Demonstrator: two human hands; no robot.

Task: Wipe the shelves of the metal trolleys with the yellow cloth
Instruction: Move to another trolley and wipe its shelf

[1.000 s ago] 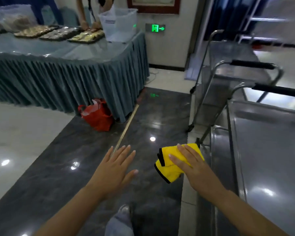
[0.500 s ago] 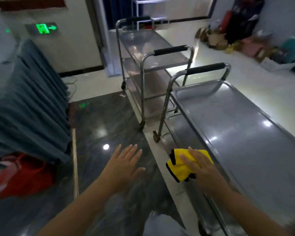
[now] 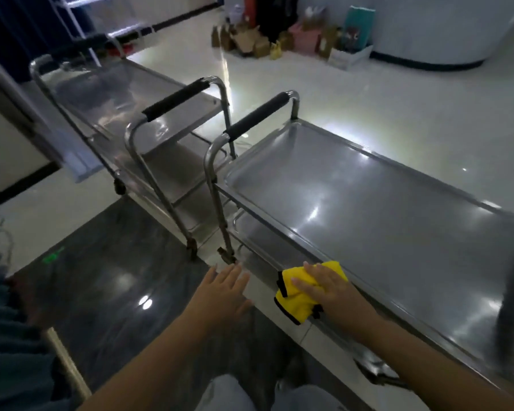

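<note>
Yellow cloth (image 3: 298, 295), edged in black, lies bunched under the right hand (image 3: 324, 284), which presses it with straight fingers against the near rim of the closest metal trolley (image 3: 368, 209). Part of the cloth spills over the rim toward the person; the rest sits on the edge of the top shelf, which stretches away beyond and to the right of that hand, bare steel catching several bright reflections.

The left hand (image 3: 223, 295) hovers just left of the right one, palm down, fingers spread and released, gripping nothing, above the dark marble floor (image 3: 107, 286). Ahead of its fingertips stands a caster leg of the near trolley, and beyond that the black foam handle (image 3: 257, 115).

A second trolley (image 3: 125, 102) stands farther out, ahead and left of both hands, its own black handle nearly parallel to the first. A lower shelf shows under each trolley.

Far beyond the right hand, boxes and bags (image 3: 294, 40) are piled by the wall; any printing on them is too blurred to read, and no label shows on the trolleys. A blue pleated table skirt (image 3: 3, 336) hangs at the left hand's far left. A small green glow, probably a reflected sign, marks the floor.
</note>
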